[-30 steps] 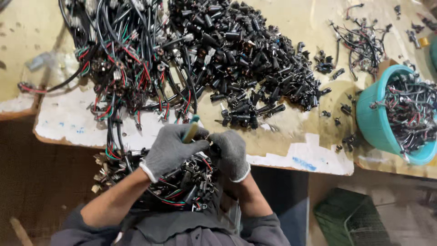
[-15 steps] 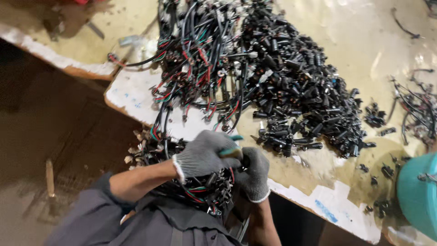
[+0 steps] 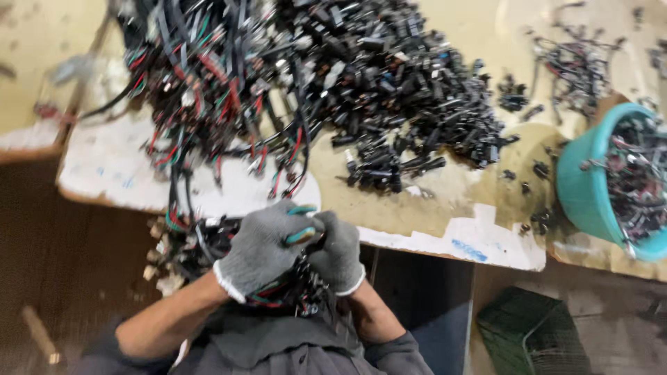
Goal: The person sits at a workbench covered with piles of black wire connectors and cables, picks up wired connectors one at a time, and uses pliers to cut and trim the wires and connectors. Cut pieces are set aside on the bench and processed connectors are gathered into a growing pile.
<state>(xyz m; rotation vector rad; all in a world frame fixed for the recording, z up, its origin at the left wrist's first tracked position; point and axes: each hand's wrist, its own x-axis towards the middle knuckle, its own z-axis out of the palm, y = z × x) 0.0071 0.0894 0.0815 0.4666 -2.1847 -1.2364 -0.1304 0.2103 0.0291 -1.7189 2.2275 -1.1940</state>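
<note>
Both my hands wear grey knit gloves and meet just below the table's front edge. My left hand (image 3: 260, 246) is closed around a teal-handled cutter (image 3: 300, 236). My right hand (image 3: 339, 255) is curled against it, gripping black wires from the wire bundle (image 3: 194, 239) on my lap; what lies between its fingers is hidden. The bundle has red, green and black wires with small connectors and hangs down from a big tangled wire heap (image 3: 208, 90) on the table.
A large pile of small black connector pieces (image 3: 403, 90) covers the yellowed table (image 3: 445, 198). A teal bowl (image 3: 580, 191) holding wire scraps stands at the right edge. A dark green crate (image 3: 531, 333) sits on the floor. Loose bits (image 3: 577, 55) lie at the back right.
The view has swung back to the right, bringing the teal bowl into sight again. My hands stay together at the table's edge, still around the cutter and wires.
</note>
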